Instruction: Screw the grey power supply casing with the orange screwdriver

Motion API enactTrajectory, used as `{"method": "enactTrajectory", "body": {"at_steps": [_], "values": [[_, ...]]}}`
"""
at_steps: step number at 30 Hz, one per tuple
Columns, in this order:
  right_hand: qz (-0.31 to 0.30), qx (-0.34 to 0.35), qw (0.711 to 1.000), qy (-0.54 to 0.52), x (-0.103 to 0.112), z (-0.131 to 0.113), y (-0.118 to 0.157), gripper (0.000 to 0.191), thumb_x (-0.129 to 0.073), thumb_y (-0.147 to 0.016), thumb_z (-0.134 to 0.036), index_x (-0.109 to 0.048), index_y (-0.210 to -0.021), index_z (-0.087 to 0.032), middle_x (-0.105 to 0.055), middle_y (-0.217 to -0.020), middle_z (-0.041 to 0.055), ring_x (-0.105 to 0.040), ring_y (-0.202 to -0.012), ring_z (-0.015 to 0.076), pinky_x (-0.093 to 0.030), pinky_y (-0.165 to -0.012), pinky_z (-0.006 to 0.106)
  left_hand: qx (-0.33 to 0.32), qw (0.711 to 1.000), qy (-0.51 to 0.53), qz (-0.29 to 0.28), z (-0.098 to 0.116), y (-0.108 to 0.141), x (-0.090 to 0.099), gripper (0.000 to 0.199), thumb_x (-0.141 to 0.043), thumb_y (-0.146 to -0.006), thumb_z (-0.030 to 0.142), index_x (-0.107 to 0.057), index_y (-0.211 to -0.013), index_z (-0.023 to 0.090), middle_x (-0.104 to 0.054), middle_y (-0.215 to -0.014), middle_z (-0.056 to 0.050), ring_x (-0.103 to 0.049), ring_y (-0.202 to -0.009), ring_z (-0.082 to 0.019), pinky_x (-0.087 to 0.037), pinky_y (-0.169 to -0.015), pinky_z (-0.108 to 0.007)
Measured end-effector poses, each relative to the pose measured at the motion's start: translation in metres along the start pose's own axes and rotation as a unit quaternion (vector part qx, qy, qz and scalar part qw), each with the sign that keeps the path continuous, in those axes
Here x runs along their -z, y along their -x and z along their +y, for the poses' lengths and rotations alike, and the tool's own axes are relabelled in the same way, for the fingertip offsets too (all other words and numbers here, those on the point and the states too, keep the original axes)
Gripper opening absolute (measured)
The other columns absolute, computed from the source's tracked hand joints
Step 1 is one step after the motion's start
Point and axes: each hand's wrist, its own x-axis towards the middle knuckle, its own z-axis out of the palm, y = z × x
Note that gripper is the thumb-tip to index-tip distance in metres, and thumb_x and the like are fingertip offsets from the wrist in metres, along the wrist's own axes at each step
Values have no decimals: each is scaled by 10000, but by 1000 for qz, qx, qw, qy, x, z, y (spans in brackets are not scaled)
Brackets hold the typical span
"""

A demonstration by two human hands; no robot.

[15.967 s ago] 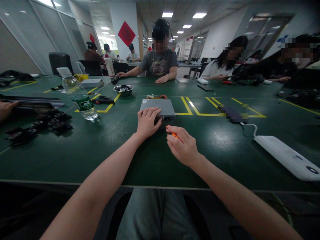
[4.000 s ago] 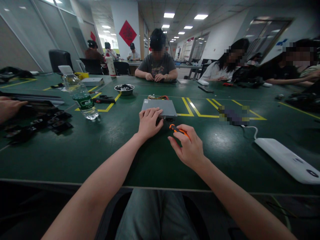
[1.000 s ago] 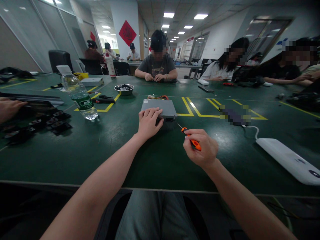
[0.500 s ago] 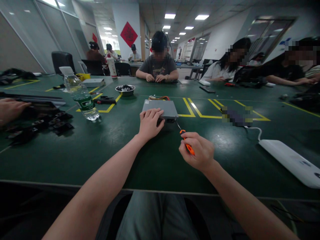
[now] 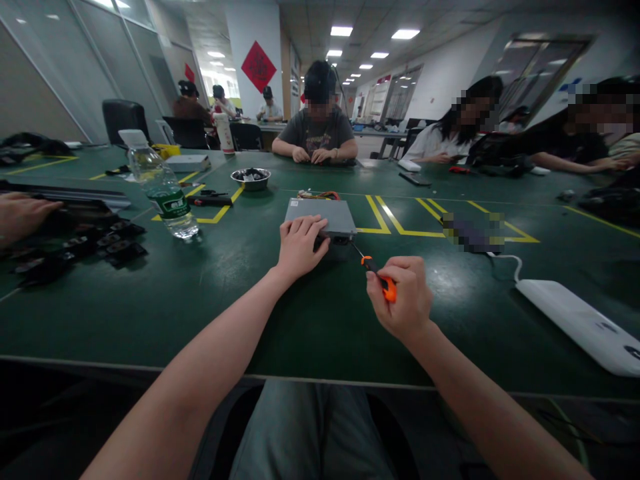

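Observation:
A flat grey metal computer power supply [image 5: 336, 212] lies on the green table in front of me, with coloured wires [image 5: 320, 195] at its far side. My left hand [image 5: 300, 247] holds it down by its left part, fingers over the top and thumb along the near side. In my right hand [image 5: 409, 297] is a screwdriver [image 5: 389, 289] with an orange and black handle, gripped by closed fingers. Its thin shaft slants up and left to the power supply's near right corner. Whether the tip sits in a screw is too small to tell.
A water bottle [image 5: 167, 197] and a metal bowl [image 5: 251, 178] of small parts stand to the left. Black parts [image 5: 110, 247] and another person's hand [image 5: 25, 217] are at far left. At right lies a white power bank [image 5: 575, 320] with a cable. A person [image 5: 320, 127] sits opposite.
My right hand has shifted slightly right and its fingers have turned about the screwdriver handle. The left hand and the power supply stay in place.

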Motion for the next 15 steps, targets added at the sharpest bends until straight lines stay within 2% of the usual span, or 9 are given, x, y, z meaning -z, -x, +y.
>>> {"method": "enactTrajectory", "body": {"at_steps": [4,7,11,15], "values": [[5,39,999,1,-1,-2,-1,295,-611,-736,-133,-450,-967,-222,-540,-889,47,-540,-808,170,-485,-619,275,-2,1000,1,6,1,0,0,331,-490,-870,327,-528,-1191,256,-557,-1273,-43,-453,-1178,-241,-274,-968,-424],[-13,49,999,-8,-1,-4,-1,263,-588,-737,-126,-470,-955,-216,-540,-923,63,-530,-831,183,-487,-674,317,-1,1000,3,4,1,0,0,335,-494,-864,315,-530,-1193,260,-558,-1270,-43,-455,-1175,-244,-272,-971,-428],[-23,33,999,5,0,-3,0,175,-606,-777,-204,-499,-912,-234,-548,-921,49,-520,-806,173,-463,-659,307,3,1000,0,0,2,0,0,333,-487,-867,316,-532,-1193,261,-557,-1274,-45,-450,-1182,-246,-270,-974,-427],[-13,46,999,10,-2,-3,-1,226,-600,-783,-169,-472,-956,-235,-567,-880,41,-533,-810,178,-472,-681,318,2,1000,0,1,1,0,0,337,-486,-867,318,-526,-1196,258,-557,-1275,-42,-451,-1183,-241,-269,-975,-424]]}}
